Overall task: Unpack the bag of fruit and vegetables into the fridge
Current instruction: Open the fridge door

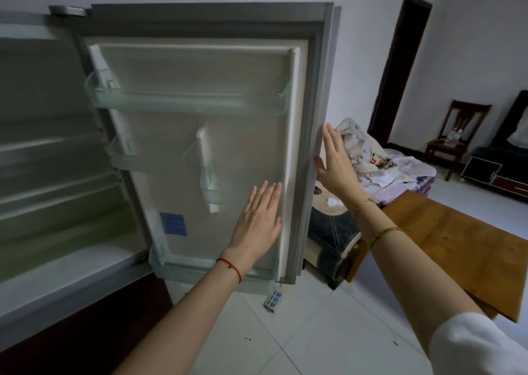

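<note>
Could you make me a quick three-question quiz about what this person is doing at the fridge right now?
1. True or false: the fridge door stands open.
2. Where is the right hand? A) on the door's outer edge B) on the wooden table C) inside the fridge
3. Fill in: the left hand lies flat against the door's ____ face.

Key: 1 true; 2 A; 3 inner. Neither hand holds anything, and no bag of fruit or vegetables is in view.

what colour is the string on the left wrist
Red, a thin string just below the left hand; the head view shows it clearly.
</note>
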Tool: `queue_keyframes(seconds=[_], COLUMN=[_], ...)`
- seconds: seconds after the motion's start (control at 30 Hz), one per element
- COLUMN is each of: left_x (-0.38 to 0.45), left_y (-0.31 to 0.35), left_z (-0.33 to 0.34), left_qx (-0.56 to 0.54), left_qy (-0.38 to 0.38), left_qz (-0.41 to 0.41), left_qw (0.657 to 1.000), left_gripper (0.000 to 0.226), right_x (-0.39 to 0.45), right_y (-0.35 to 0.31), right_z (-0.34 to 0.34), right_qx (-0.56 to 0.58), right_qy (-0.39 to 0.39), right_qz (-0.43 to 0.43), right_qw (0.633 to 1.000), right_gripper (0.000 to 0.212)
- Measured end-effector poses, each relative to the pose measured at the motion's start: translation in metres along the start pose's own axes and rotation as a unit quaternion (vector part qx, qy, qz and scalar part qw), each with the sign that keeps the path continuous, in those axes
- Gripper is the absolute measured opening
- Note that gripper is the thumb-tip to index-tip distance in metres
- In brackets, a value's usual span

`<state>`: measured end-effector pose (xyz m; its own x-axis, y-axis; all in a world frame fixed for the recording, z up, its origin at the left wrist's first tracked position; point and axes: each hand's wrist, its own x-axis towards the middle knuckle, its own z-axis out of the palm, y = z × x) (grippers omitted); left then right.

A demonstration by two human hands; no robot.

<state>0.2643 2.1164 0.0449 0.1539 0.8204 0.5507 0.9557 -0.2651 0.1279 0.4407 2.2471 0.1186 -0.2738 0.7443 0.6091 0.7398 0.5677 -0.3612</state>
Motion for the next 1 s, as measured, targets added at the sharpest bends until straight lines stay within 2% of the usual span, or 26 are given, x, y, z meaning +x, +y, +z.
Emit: queue_keyframes(seconds=[0.33, 0.67, 1.0], left_x=[0.010, -0.032, -0.151], left_y=[0.005, -0.012, -0.027], left_z=[0.005, -0.036, -0.094], left_qx=[0.010, -0.006, 0.035], left_qy=[-0.012, 0.035, 0.038], left_qz=[-0.031, -0.095, -0.199], left_qw=[0.999, 0.995, 0.979], left_gripper=[0.067, 0.066, 0.055], right_x=[0.004, -0.050, -0.119], right_y=[0.004, -0.023, -0.091], right_z=[0.004, 0.008, 0.027], right_qx=[0.034, 0.062, 0.078], right_qy=[0.007, 0.001, -0.122], right_qz=[-0.009, -0.075, -0.181], right_qw=[0.999, 0.995, 0.973], right_gripper=[0.069, 0.063, 0.060])
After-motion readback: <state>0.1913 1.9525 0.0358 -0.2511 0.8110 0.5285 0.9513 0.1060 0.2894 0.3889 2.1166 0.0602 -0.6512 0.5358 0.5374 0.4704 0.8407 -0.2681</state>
